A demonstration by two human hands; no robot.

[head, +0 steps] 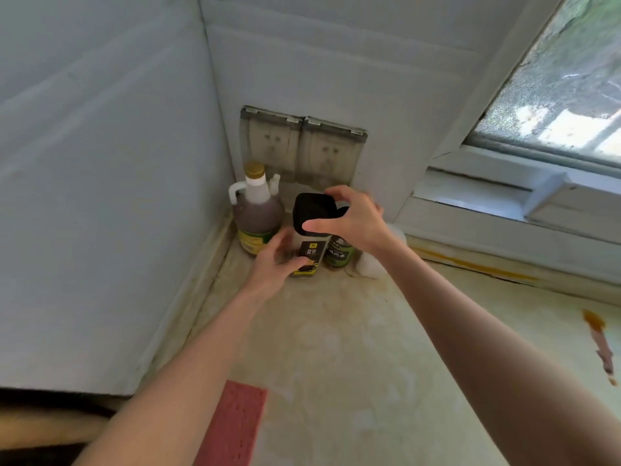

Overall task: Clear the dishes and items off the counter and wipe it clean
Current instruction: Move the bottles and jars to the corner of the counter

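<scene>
In the far left corner of the counter [353, 348] stands a tall container [311, 252] with a white body and a black lid [311, 210]. The right hand [353, 220] grips the lid from above, with thumb and fingers curled round it. The left hand [275, 264] is blurred; it seems to hold the lower part of the container. Just left stands a brown bottle [257, 213] with a handle, and just right a green jar [339, 253]. A red sponge [235, 428] lies near, and an orange stain [598, 338] marks the right side.
</scene>
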